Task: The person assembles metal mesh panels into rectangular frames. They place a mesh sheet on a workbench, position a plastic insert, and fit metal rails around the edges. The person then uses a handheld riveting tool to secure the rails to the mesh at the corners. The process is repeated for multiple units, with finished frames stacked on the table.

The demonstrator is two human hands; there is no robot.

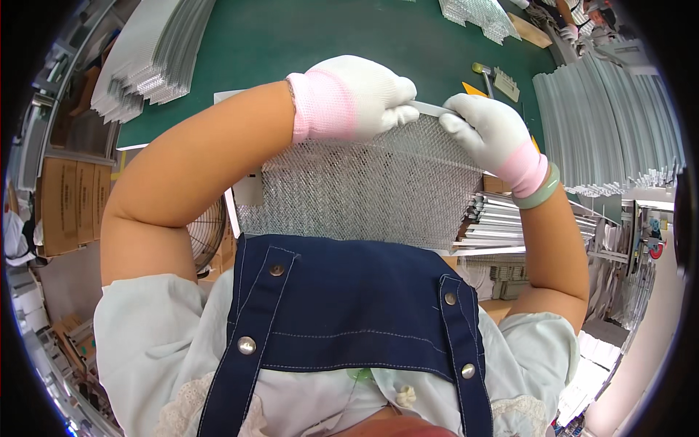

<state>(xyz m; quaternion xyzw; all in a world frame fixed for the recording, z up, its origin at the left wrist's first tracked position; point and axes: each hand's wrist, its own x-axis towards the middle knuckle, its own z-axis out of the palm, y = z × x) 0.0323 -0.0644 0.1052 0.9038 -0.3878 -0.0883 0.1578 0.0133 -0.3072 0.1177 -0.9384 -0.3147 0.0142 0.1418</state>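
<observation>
The navy apron [349, 298] nearest the view is smooth cloth with pale stitching and round metal studs, worn over a pale shirt [149, 320] with lace trim. Just beyond it lies the mesh [357, 193], a silvery, see-through sheet with a fine crinkled lattice, spreading from the apron up to both hands. Along its far edge runs a slim, smooth white strip [432, 108].

The left hand [357, 95], in a white knit glove with a ribbed pink cuff, has its grip closed, fingers curled over and thumb below, on the strip's left end. The right hand [491, 130], gloved alike, pinches the strip's right end, its grip nearly closed too; a smooth green bangle [539, 191] rings that wrist. A short stretch of strip shows bare between them.

Right of the mesh sit shiny, straight metal bars [495, 222]; left of it, a round wire fan [207, 229] shows partly behind the left arm. Beyond the hands, the matte green tabletop [320, 44] carries a hammer [480, 71] and layered, finely ridged pale sheets [164, 54] at left. A taller pleated stack [608, 124] stands at right. Farthest off, at upper right, is another person's gloved hand [570, 33].
</observation>
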